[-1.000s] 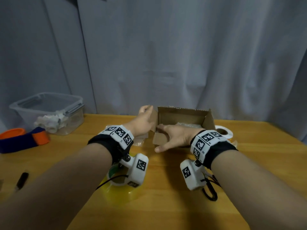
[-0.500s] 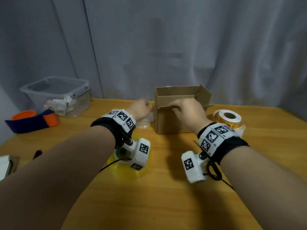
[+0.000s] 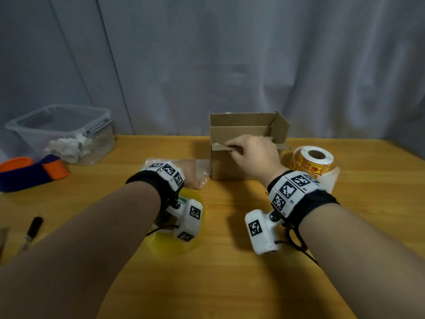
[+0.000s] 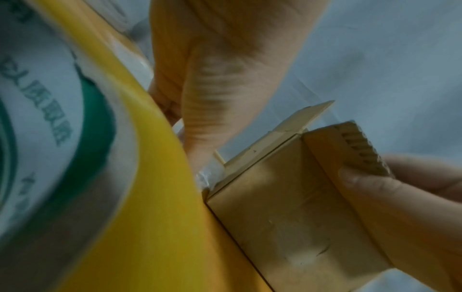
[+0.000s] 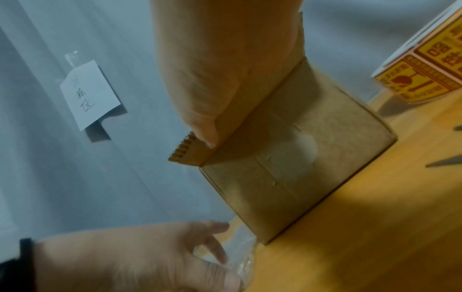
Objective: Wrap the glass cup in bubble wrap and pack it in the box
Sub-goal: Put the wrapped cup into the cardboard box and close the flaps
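Observation:
An open brown cardboard box (image 3: 241, 164) stands upright at the middle of the wooden table. My right hand (image 3: 251, 151) pinches its front flap (image 3: 217, 147), thumb under the edge and fingers on top; the right wrist view shows the same pinch on the box (image 5: 287, 177). Against the box's left side lies a bubble-wrapped bundle (image 3: 202, 172). The cup inside it cannot be made out. My left hand (image 3: 190, 173) lies over the bundle with fingers and thumb around the wrap (image 5: 240, 262). The box interior is hidden from the head view.
A yellow tape roll (image 3: 174, 238) sits under my left wrist. A roll of orange stickers (image 3: 312, 162) stands right of the box. At the far left are a clear bin (image 3: 62, 132), an orange-and-navy item (image 3: 30, 172) and a dark pen (image 3: 33, 227). Grey curtain behind.
The box went from tilted toward me to upright. My right hand shifted up to the front flap. My left hand left the box's side and dropped onto the bubble-wrapped bundle.

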Tool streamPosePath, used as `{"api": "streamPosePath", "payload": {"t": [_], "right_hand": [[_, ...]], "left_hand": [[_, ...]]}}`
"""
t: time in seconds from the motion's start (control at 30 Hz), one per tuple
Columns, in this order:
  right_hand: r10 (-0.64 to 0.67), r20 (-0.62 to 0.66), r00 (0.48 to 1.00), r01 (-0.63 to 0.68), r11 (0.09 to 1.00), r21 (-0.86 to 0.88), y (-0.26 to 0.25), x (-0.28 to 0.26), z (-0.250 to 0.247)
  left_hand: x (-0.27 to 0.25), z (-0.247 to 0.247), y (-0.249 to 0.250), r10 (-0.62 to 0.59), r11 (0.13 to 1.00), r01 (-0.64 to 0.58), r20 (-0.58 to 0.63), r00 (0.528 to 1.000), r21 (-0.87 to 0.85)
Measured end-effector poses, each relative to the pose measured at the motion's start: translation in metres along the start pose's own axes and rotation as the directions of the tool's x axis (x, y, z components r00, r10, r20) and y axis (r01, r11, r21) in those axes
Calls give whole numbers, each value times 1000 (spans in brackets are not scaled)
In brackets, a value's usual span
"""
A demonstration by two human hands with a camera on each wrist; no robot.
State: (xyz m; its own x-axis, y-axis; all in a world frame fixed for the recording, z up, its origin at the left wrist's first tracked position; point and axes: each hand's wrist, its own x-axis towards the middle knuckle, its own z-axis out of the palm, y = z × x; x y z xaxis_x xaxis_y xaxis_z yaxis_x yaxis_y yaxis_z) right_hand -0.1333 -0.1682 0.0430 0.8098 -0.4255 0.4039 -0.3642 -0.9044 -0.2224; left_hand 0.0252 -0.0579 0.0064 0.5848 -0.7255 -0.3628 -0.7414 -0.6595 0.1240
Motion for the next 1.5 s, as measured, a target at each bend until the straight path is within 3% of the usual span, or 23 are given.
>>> {"api": "streamPosePath", "payload": {"t": [0.1,0.23,0.37,0.47,0.53,0.6,0.7,0.8,0.87,0.97,1.03,1.1,1.23,1.33,1.43,1.5], "right_hand": [[11,10,1000,-12,998,56,1,-2,4],[31,66,997,-37,995,89,-4,-1,-3],[58,98,994,-77,977,200,-10,5,-17],[78,104,991,-101,964,244,-12,9,-21],[92,102,990,-117,956,268,-13,10,-21],[107,84,991,-130,926,354,-13,12,-19],[117,30,993,-116,843,526,-14,12,-20],[95,-10,995,-68,780,622,-17,10,-30],[87,-38,995,-39,744,667,-19,10,-40],[62,-109,992,45,635,771,-19,13,-59],[75,-154,985,89,545,834,-19,13,-73],[126,-185,975,99,501,860,-17,13,-83],[217,-208,954,92,450,888,-15,15,-93],[285,-225,932,78,449,890,-15,14,-96],[321,-246,915,71,472,879,-11,14,-96],[375,-277,885,47,519,854,-5,13,-98]], "left_hand": [[4,4,-5,27,1000,-28,12,1000,14],[-1,-5,-14,36,988,-71,-246,969,-135],[-18,-30,-14,-16,873,-286,-610,793,-394],[-39,-52,-7,-71,757,-433,-719,691,-490],[-46,-62,-2,-107,738,-504,-815,569,-449],[-52,-67,6,-92,733,-542,-849,521,-412],[-54,-73,20,-74,664,-615,-856,512,-425],[-62,-76,35,-110,451,-722,-835,539,-525],[-69,-79,45,-101,413,-740,-834,542,-531],[-80,-85,59,-39,371,-800,-869,494,-472],[-87,-91,65,-20,336,-809,-862,506,-483],[-90,-98,67,-2,343,-803,-856,518,-487],[-90,-104,73,95,544,-701,-796,598,-462],[-92,-100,79,136,636,-651,-771,623,-414],[-90,-96,79,152,567,-669,-737,659,-481],[-92,-96,78,117,486,-697,-751,650,-527]]}}
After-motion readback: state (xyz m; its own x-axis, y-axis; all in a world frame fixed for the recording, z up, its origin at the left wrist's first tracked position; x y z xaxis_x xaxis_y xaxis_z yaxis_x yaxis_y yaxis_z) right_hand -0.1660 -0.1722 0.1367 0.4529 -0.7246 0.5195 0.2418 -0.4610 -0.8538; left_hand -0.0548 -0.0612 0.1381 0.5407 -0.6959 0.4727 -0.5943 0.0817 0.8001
